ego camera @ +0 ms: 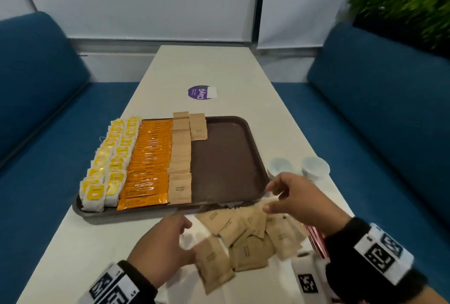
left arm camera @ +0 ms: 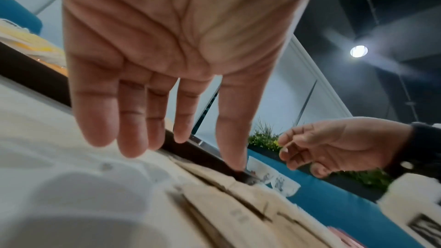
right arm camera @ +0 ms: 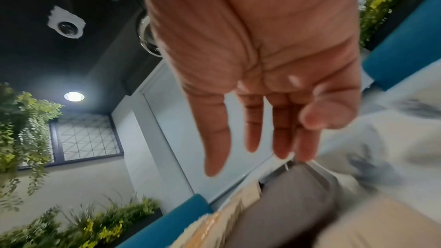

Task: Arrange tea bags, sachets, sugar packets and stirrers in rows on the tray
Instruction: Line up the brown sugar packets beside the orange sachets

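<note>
Filling the tray (ego camera: 226, 157): tea bags (ego camera: 107, 160), orange sachets (ego camera: 148, 162) and brown sugar packets (ego camera: 180, 155) are laid in rows.
Left hand (ego camera: 160, 252): fingers are extended, nothing gripped.
Loose packets (ego camera: 246, 235): heaped on the table (ego camera: 207, 67).
Right hand (ego camera: 299, 199): fingers are relaxed, nothing held.

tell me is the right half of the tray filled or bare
Mostly bare: the tray shows brown surface right of the brown packets.

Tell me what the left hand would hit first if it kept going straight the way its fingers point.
Probably the near rim of the brown tray. The left hand hangs open above the table, fingers aimed forward at that rim, loose brown sugar packets just to its right. Depth is uncertain.
</note>
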### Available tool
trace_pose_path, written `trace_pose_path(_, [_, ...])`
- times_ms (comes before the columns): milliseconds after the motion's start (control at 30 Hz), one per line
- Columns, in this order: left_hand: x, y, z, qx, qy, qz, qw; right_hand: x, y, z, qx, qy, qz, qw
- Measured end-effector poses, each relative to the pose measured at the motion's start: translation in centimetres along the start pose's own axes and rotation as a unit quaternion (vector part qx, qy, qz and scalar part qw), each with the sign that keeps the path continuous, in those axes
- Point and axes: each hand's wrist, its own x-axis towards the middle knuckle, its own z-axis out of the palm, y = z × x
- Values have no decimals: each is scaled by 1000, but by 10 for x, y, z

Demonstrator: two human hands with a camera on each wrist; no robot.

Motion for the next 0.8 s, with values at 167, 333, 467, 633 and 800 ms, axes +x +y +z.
trace_pose_path(167, [-2,12,8,87,-20,-6,996,-8,27,27,-179,-42,47,982])
trace_pose_path(333, [4,28,14,122,-15,22,992,-7,23,47,-259,-56,37,964])
trace_pose_path(467, [10,35,20,140,-44,14,989,-9,17,64,-228,-42,18,973])
trace_pose_path(633, [11,38,23,153,-36,36,987,-9,22,77,-160,-43,12,986])
trace_pose_path(800, [13,44,27,115,-28,79,990,-5,17,80,-121,-71,5,990])
